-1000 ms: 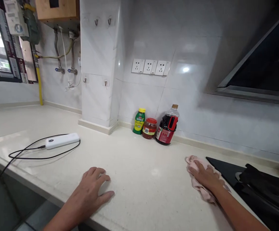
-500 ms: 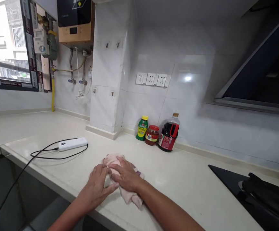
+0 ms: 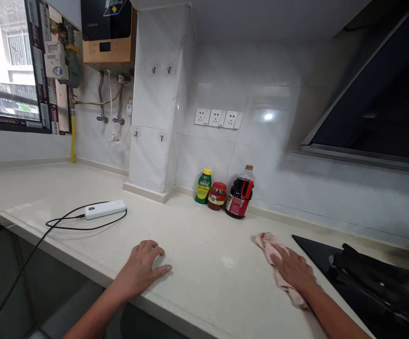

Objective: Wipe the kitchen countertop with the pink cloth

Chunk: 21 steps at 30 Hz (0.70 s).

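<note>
A pale pink cloth (image 3: 282,278) lies crumpled on the white countertop (image 3: 204,287), close to the black hob. My right hand (image 3: 294,268) is pressed down over it, fingers bent on the fabric and holding it against the surface. Part of the cloth is hidden beneath my palm and wrist. Farther left, my left hand (image 3: 144,268) rests near the counter's front edge with thumb and fingers apart, and nothing is in it.
Along the wall stand a green bottle with a yellow cap (image 3: 203,187), a red-lidded jar (image 3: 217,196) and a large dark sauce bottle (image 3: 238,195). A white device (image 3: 105,210) with a black cable lies left. The black hob (image 3: 331,263) is at the right.
My right hand has slid the cloth from beside my left hand rightward across the counter, towards the hob. My left hand has stayed almost in place. The view has shifted slightly.
</note>
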Available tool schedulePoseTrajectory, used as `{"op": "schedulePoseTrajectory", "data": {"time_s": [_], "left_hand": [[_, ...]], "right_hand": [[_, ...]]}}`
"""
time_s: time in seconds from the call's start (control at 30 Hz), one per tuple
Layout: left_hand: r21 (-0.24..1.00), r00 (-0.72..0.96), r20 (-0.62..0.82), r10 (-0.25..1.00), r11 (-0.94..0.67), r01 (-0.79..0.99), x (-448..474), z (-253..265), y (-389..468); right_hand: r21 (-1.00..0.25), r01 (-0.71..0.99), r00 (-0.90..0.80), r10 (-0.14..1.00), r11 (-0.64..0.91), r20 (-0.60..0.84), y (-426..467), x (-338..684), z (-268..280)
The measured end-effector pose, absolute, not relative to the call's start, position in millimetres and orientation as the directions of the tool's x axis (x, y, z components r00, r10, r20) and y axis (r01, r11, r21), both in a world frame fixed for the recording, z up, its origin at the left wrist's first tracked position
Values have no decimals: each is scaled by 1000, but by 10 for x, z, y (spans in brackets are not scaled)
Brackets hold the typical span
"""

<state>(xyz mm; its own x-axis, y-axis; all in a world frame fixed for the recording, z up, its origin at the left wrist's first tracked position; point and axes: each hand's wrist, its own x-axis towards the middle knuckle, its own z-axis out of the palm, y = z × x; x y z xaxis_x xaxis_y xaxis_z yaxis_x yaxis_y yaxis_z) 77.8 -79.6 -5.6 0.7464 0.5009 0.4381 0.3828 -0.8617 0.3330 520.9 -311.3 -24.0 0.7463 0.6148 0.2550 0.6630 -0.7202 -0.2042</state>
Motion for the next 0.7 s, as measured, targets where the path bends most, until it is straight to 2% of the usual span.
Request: {"op": "schedulePoseTrajectory", "data": {"time_s": [0.13, 0.23, 0.3, 0.4, 0.5, 0.6, 0.7], "left_hand": [[298, 756, 435, 489, -871, 392, 790, -63, -803], [269, 754, 460, 468, -883, 383, 803, -82, -799], [264, 755, 472, 455, -890, 371, 807, -96, -791], [265, 747, 497, 441, -897, 353, 804, -126, -771], [267, 712, 557, 427, -904, 333, 803, -185, -732], [280, 681, 599, 421, -907, 314, 815, -262, -668], [311, 667, 600, 442, -897, 314, 830, -305, -611]], "right_hand": [[-164, 666, 743, 626, -728, 238, -3533, 5195, -323], [-180, 639, 767, 603, -748, 217, -3441, 4938, -347], [-202, 669, 744, 638, -716, 199, -3258, 4683, -328], [-254, 790, 605, 777, -558, 177, -2876, 4194, -241], [-317, 893, 393, 897, -321, 200, -2442, 3611, -137], [-348, 934, 184, 946, -84, 266, -2091, 3032, -92], [-330, 939, 18, 941, 100, 338, -1910, 2650, -105]]}}
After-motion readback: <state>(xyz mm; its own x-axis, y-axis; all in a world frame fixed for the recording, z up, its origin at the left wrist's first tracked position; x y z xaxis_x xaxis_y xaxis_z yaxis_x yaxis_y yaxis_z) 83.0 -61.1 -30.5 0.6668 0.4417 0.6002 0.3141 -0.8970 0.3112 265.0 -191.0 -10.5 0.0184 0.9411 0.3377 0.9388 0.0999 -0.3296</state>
